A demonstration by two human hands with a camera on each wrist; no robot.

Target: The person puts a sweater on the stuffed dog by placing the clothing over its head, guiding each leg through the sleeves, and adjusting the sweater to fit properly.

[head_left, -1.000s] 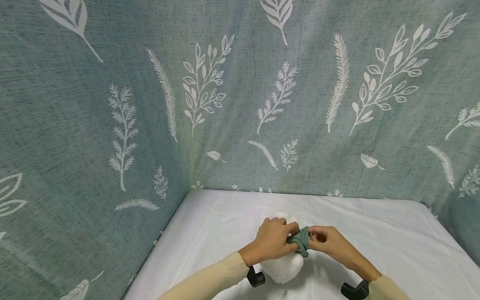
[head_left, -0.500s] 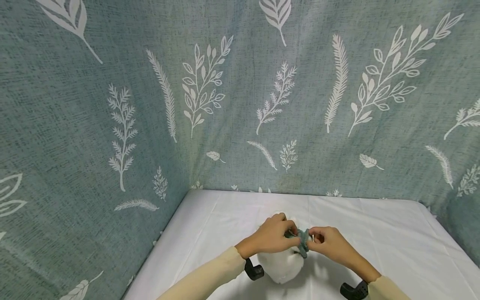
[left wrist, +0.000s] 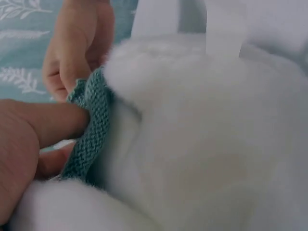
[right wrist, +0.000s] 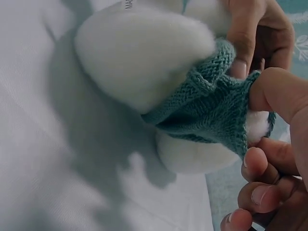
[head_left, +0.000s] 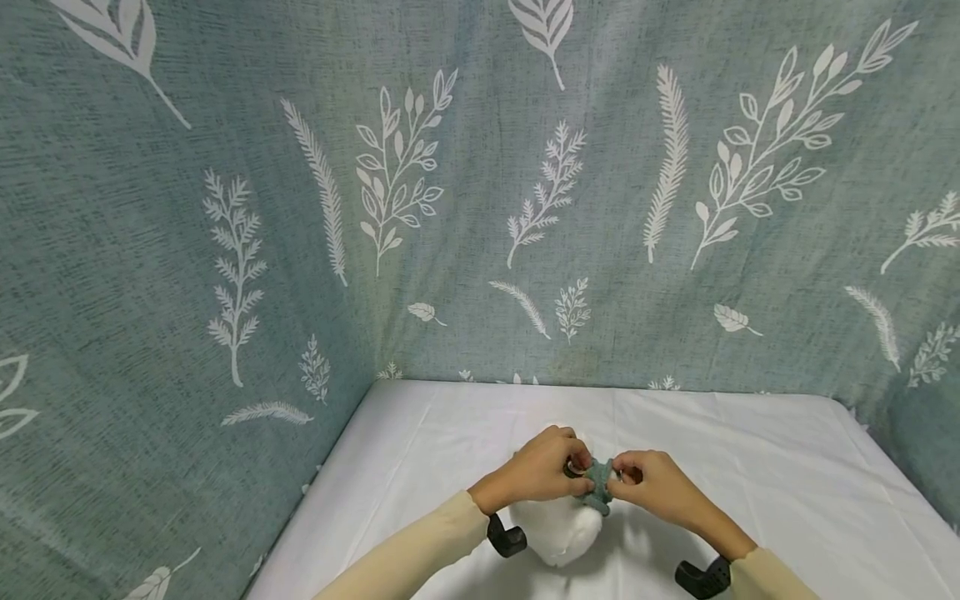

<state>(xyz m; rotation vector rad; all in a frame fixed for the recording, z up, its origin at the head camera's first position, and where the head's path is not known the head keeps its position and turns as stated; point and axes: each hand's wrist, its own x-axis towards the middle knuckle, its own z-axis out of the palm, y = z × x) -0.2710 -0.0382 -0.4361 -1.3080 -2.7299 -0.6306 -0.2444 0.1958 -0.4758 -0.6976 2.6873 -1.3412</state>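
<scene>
Beginning on your left, your left hand reaches over the white plush toy with thumb and fingers pinching a rolled edge of the teal knit garment; treat that pinch as the anchor, and let the black wrist camera clear the fur beside it. The toy rests on the white-covered counter, nearer its left edge than its right and apart from the far edge; the near edge is out of view. Its soft body will probably twist or slide if you tug, so steady it against the counter with your lower left fingers. The garment wraps a furry part at the toy's right, bunched into folds between your two hands, with white fur showing inside the opening. The knit looks stretchy, so work the edge round a little at a time instead of dragging one spot, and flatten each fold as you go. On the right, your right hand pinches the rim of that opening between thumb and forefinger, the other fingers loosely curled. Take only yarn in that pinch, since trapped fur would likely drag, and use the spare fingers to widen the opening evenly.
</scene>
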